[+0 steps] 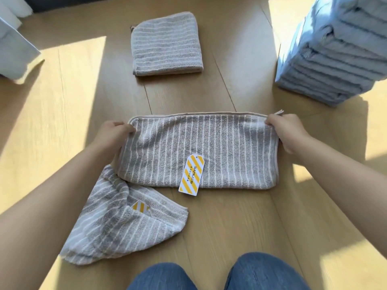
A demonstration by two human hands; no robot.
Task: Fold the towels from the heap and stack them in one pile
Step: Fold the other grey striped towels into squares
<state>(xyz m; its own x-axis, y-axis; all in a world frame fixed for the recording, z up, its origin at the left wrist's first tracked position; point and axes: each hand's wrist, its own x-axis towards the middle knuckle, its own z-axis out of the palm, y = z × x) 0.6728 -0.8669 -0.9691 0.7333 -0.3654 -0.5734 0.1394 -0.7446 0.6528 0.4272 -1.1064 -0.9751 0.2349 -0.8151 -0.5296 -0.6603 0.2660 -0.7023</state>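
the striped towel [209, 147] lies on the wood floor [209, 222] in front of the person's knees [219, 275], already doubled into 1 long band with its fold along the near edge and its 2 hemmed edges meeting at the far side. the left hand [117, 132] grips the far left corner with fingers curled over the edge. the right hand [287, 130] pinches the far right corner, where a small label sticks out.

this is soft, light terry: it will sag and crease wherever it is not held, so it wants 2 holds well apart, at corners or along the hem, where the stitched edge is firmer. both layers seem to be caught in each grip, though the left side is partly hidden by the fingers. the nap should cling to itself, so the layers are unlikely to slide once laid flat. a yellow-striped hang tag [191, 174] rests on top near the middle; it is stiff card and could end up trapped in the next fold.

1 folded towel [166, 45] sits square at the far centre, well apart. a loose towel [117, 222] lies rumpled at the near left, its edge touching the band. a tall blue stack [339, 55] stands at the far right.
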